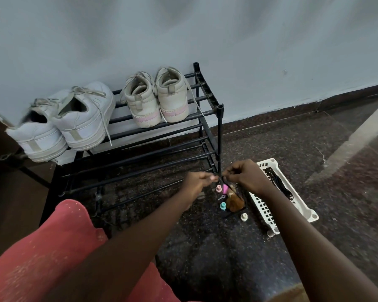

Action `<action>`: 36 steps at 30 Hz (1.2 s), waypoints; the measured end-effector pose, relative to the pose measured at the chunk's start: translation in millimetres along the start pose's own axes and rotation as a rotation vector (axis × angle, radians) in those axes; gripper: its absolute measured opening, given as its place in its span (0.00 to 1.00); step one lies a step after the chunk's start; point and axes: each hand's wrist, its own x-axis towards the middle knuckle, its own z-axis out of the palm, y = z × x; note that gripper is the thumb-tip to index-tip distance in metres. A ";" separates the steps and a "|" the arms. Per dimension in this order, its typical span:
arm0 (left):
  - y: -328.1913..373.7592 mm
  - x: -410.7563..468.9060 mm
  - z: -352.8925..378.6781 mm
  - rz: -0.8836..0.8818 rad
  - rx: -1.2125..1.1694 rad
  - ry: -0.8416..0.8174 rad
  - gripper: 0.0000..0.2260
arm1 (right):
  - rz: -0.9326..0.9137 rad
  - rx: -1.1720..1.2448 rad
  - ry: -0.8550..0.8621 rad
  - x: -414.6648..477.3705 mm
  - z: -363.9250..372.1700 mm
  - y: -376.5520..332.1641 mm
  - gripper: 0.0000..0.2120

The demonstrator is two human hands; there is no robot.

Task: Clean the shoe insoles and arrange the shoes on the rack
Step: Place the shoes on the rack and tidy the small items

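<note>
**A:** Where are the shoes?

**B:** Both pairs are on the top tier of the black rack (220, 131), against the wall. The white pair (61, 127) is at the left end. The cream pair with pink stripes (155, 101) is right of the middle, and there is a gap between the two pairs. All the heels face the person, so each shoe's long axis runs away toward the wall.

**A:** And from the hands?

**B:** The shoes are up and to the left, well apart from the hands. The left hand (198, 182) is on the nearer side, and the cream pair is the closer reach. I judge that a grab at the heel would suit, since that end faces the person.

**A:** Are the hands free?

**B:** No. They meet low down, just in front of the foot of the rack's front right post. The fingertips of the left hand and the right hand (244, 175) both pinch a dark strand (225, 183). It would have to be let go first.

**A:** What's around them?

**B:** Small pink (219, 188), teal (222, 206) and cream (244, 216) pieces lie on the floor by a brown lump (235, 202). Just to the right is a white basket (301, 205) holding black cords (279, 184).

**A:** Anything unclear?

**B:** I can see no insoles, because the shoe mouths are dark. The strand is too thin to identify, and I can't tell whether it touches the post. The rack's left end is hidden behind the white pair.
</note>
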 end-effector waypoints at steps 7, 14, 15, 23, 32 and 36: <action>4.9 -2.9 11.2 -0.003 0.019 -0.032 0.12 | -0.005 -0.040 0.052 0.9 0.0 3.0 0.14; 3.0 -1.3 4.8 -0.039 0.072 -0.044 0.10 | -0.024 -0.022 0.027 4.0 -2.4 6.1 0.13; 4.3 -1.9 4.8 -0.045 0.044 -0.041 0.10 | -0.027 -0.012 0.014 3.5 -2.2 6.2 0.11; 5.5 -8.4 9.4 -0.017 0.072 -0.041 0.13 | -0.045 -0.049 -0.034 2.3 2.7 5.6 0.06; 5.1 -4.7 -0.2 0.153 0.647 0.087 0.10 | 0.010 -0.035 -0.038 3.7 2.9 6.3 0.09; -0.7 -5.2 -19.5 0.072 0.796 0.112 0.10 | 0.046 -0.023 -0.017 4.4 -6.5 10.9 0.09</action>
